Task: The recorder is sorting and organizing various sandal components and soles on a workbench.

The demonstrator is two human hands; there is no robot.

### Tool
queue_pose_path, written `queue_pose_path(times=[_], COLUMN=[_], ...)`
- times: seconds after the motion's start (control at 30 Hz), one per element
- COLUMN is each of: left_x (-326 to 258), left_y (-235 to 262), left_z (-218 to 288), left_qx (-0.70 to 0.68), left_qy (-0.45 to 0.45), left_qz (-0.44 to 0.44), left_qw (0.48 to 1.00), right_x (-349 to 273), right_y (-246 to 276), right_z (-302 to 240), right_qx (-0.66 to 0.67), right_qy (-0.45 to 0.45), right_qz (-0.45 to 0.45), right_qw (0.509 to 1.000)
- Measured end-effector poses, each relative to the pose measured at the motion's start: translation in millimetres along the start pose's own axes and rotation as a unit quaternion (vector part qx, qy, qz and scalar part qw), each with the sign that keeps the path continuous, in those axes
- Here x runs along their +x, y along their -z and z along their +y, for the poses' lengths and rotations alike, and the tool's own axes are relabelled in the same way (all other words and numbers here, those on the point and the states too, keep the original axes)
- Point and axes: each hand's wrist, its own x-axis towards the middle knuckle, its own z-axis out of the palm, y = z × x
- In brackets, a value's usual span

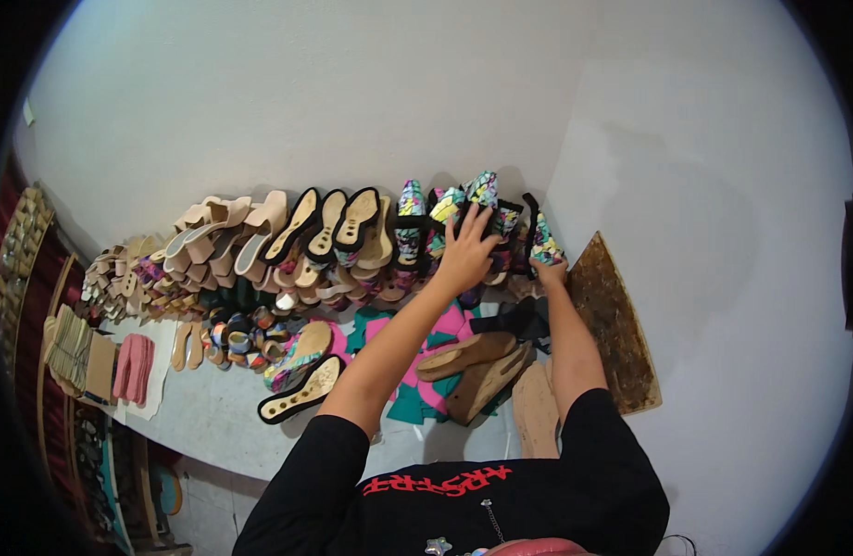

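My left hand [468, 255] reaches over the back row of footwear with its fingers spread. The fingertips rest against the multicoloured patterned sandals [447, 206], and no grip around one of them is visible. My right hand [550, 271], further right, is closed on the lower end of a patterned sandal [543, 243] with a black edge. This sandal leans upright at the row's right end. Another patterned sandal [410, 206] stands just left of my left hand. What lies behind my left palm is hidden.
Black-edged soles [357, 218] and beige heeled sandals [200, 236] pile along the wall. Pink and green pieces [413, 403], wedge soles [487, 385] and a black-edged sole [301, 389] lie on the table [204, 422]. A brown board [612, 324] leans at the right wall; pink insoles [133, 368] sit left.
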Motion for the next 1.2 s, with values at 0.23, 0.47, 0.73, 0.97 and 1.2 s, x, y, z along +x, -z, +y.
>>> queue_pose_path(times=[0.23, 0.47, 0.73, 0.97, 1.2], left_x=[-7, -5, -14, 14, 31], left_y=[-74, -105, -137, -167, -193], left_z=[7, 10, 23, 36, 34], left_qx=[0.176, 0.148, 0.333, 0.474, 0.526], left_qy=[-0.004, 0.011, -0.046, -0.068, -0.072], left_qz=[-0.003, -0.025, -0.006, -0.013, -0.172], left_qw=[0.984, 0.989, 0.942, 0.878, 0.83], right_x=[-24, -12, 14, 36, 50], right_y=[-12, -1, -9, 17, 19], right_z=[-34, -59, -80, -80, -49], right_qx=[-0.06, -0.089, -0.175, -0.142, -0.144], right_qy=[0.182, 0.292, 0.328, 0.286, 0.38], right_qz=[0.144, 0.074, -0.08, -0.179, -0.164], right_qw=[0.971, 0.949, 0.925, 0.931, 0.899])
